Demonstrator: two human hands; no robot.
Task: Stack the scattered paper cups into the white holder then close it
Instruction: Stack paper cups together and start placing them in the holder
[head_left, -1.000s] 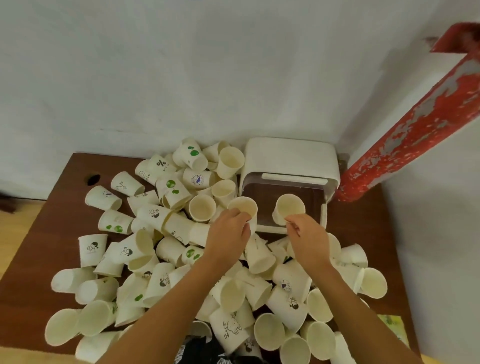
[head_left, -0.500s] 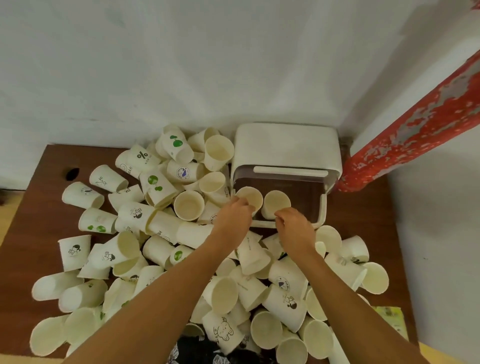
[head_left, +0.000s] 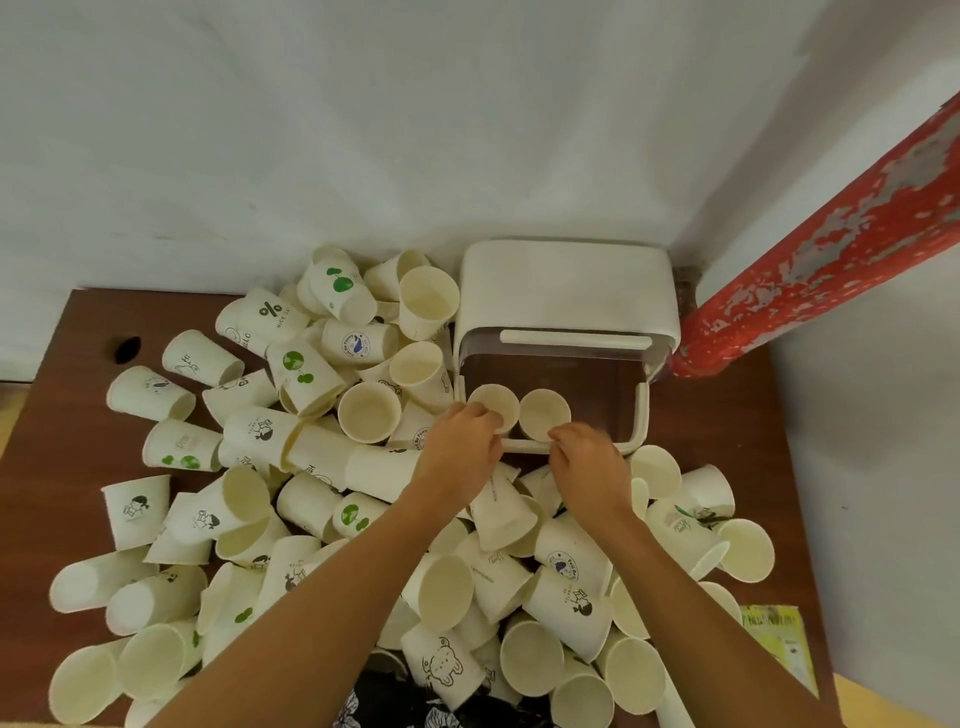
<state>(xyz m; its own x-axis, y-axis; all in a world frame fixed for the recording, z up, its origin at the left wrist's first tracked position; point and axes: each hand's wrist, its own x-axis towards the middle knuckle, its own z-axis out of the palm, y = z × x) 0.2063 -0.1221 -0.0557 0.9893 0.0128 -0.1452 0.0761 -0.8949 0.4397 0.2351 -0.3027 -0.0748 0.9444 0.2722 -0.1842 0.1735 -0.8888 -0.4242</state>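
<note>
White walls corner a brown table (head_left: 62, 457) heaped with paper cups (head_left: 322, 499). At its back stands the white holder (head_left: 566, 291), open, with 2 cups (head_left: 544, 410) inside. Left hand (head_left: 457, 447) pinches 1 rim in a closed grip; right hand (head_left: 587, 462) curls at the holder's front edge, its grip unclear.

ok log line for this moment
left hand: holds cup | right hand: holds cup | both cups in white holder | lid open
</note>
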